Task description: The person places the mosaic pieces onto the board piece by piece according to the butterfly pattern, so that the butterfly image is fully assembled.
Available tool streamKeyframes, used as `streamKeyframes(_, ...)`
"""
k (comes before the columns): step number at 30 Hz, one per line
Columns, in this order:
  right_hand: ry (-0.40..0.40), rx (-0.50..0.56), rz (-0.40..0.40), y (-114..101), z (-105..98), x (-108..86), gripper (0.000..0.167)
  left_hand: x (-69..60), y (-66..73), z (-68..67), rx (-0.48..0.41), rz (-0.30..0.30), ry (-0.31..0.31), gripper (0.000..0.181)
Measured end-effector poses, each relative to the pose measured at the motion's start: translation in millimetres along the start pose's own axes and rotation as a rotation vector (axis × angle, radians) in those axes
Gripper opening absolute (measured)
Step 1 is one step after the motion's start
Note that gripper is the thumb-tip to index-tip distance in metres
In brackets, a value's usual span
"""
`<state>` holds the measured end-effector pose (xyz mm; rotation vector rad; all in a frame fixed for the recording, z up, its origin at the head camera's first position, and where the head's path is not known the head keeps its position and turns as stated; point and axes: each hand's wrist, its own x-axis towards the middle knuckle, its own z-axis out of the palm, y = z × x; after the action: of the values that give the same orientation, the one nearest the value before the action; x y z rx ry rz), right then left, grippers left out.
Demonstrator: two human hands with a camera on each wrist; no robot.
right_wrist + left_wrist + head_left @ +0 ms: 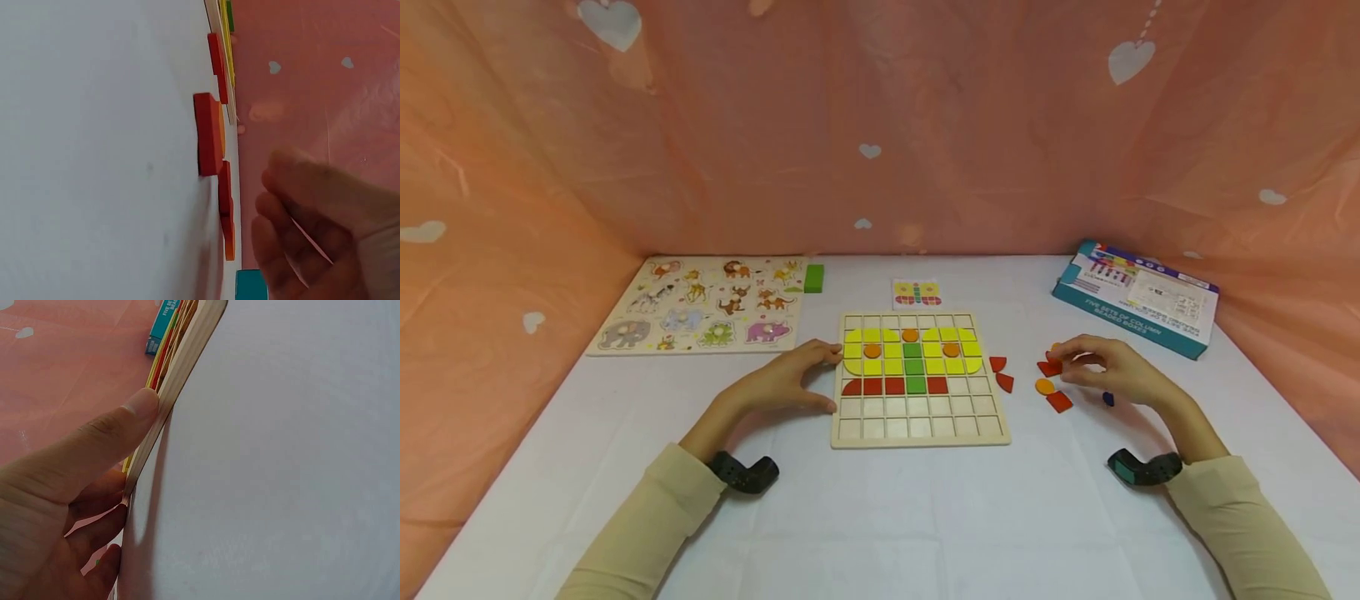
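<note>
A wooden grid board (895,407) lies at the centre, holding yellow pieces (892,367), orange discs (951,350), a green column (913,367) and a row of red pieces (895,386). At its left edge, my left hand (782,379) touches the rim with thumb and fingertips spread along it; the thumb (119,431) rests against the rim. My right hand (1105,367) is just above loose pieces, thumb and fingers loosely bent with nothing visible between them. Below it lie a red square (1059,402), an orange disc (1045,387) and another red piece (1047,368), partly hidden.
Two red quarter-rounds (1004,382) lie beside the board; a dark blue piece (1108,399) lies below the right hand. Behind the board is a pattern card (917,293). An animal puzzle (715,308) and green block (814,278) stand back left, a teal box (1138,296) back right.
</note>
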<state>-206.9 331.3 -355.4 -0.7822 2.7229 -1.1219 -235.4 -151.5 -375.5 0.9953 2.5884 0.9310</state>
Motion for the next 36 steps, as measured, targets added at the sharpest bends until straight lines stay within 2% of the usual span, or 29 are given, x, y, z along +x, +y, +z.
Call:
streamKeyframes(5, -0.209, 0.04, 0.046, -0.5, 3.2, 0.0, 0.032, -0.2, 0.6, -0.3, -0.002, -0.002, -0.004, 0.073)
streamKeyframes(7, -0.248, 0.051, 0.04, -0.4, 4.1, 0.0, 0.032, -0.2, 1.3, -0.8, 0.0, -0.004, -0.004, 0.074)
streamKeyframes(10, -0.259, 0.044, 0.026, -0.5, 4.5, 0.2, 0.029, 0.0, 2.2, -1.2, 0.0, -0.009, -0.004, 0.074)
streamKeyframes(17, -0.236, -0.039, 0.044, -6.2, 2.9, -0.4, 0.025, 0.5, 1.2, -0.6, -0.002, -0.012, -0.007, 0.074)
streamKeyframes(20, -0.208, -0.037, 0.044, -10.7, 3.7, 0.5, 0.025, 0.2, 0.5, -0.7, 0.0, -0.003, -0.005, 0.073)
streamKeyframes(25, -0.074, -0.028, -0.062, -27.0, 12.4, 10.4, 0.028, -0.1, -0.3, 0.1, 0.0, -0.001, -0.007, 0.073)
streamKeyframes(27, -0.017, -0.051, -0.088, -38.8, 17.8, 17.4, 0.028, 0.1, -0.3, 0.3, 0.001, -0.005, -0.008, 0.073)
streamKeyframes(30, 0.028, -0.068, -0.112, -56.5, 28.9, 30.6, 0.029, 0.3, -0.5, 0.6, 0.002, -0.006, -0.006, 0.073)
streamKeyframes(36, -0.017, -0.071, -0.144, -72.2, 60.0, 55.7, 0.03, 0.2, 0.7, -0.1, 0.007, 0.002, -0.003, 0.073)
